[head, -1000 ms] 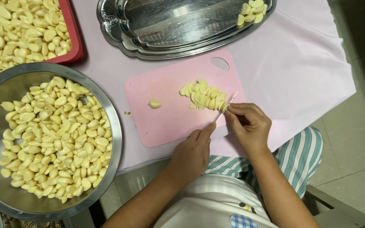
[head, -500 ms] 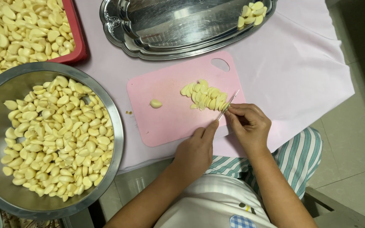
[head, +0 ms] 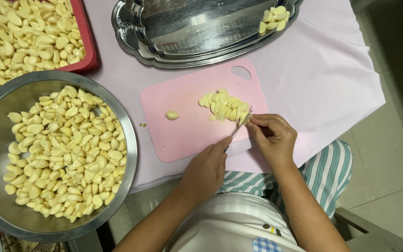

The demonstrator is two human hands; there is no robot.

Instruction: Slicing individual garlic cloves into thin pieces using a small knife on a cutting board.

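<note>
Far left, at 9 o'clock of the view: steel bowl (head: 126, 140) heaped with peeled garlic cloves (head: 66, 154). At 11 o'clock, a red tray (head: 88, 51) of more cloves, cut off by the frame edge. At 12 o'clock, an oval steel platter (head: 173, 37), with a small cluster of cloves (head: 273, 18) at its right end. All sit on a pale pink cloth (head: 332, 79); no labels or print visible on any container. Centre: pink cutting board (head: 187, 126), rectangular, oval grip hole at its upper right corner. One whole clove (head: 171, 115) lies alone on the board's left half, well apart from both hands. Sliced garlic (head: 225, 106) lies in a pile on the upper right of the board. Left hand (head: 206, 170) sits at 6 o'clock of the pile, fingers curled shut around the handle of a knife (head: 241, 123); handle hidden in the fist, thin blade points toward 1 o'clock and ends at the pile's right edge. Right hand (head: 274, 137) lies at 4 o'clock of the pile, fingertips (head: 253, 122) pressed together and pinching a piece against the blade; the piece itself is too hidden to make out. The pile touches the blade tip, just beside those fingertips. Below: striped trousers (head: 323, 172).
</note>
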